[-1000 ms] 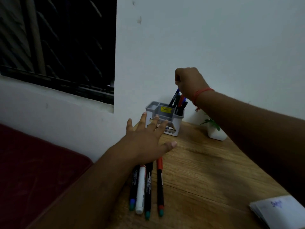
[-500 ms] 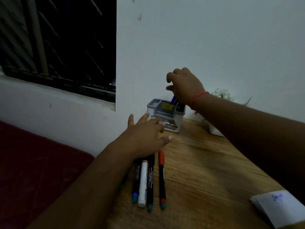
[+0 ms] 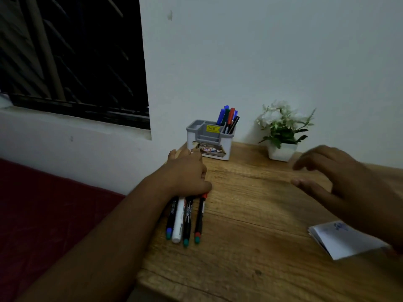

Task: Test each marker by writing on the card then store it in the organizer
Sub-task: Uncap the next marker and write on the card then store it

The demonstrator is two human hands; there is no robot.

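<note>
Four markers [image 3: 184, 216] lie side by side on the worktop [image 3: 250, 225], caps toward me, far ends under my left hand [image 3: 187, 173], which rests on them with fingers curled down over the tips; whether it actually grips one I cannot tell. My right hand [image 3: 340, 184] was up at the organizer [image 3: 208, 140] a second ago dropping a marker in, now it has pulled back toward me, fingers loose and spread, holding nothing, hovering above the wood near the card [image 3: 344, 240]. So that marker counts as stored: a bunch of blue, green, red and black ones stands in the organizer's right compartment; other compartments look unfilled. Next is probably picking one from the row, four left to test. Card sits at the right edge, blue scribble on it, partly hidden by my right wrist. Small potted plant [image 3: 282, 131] stands right of the organizer, apart from it, not blocking. Dark window [image 3: 72, 55] at left, dim light.
</note>
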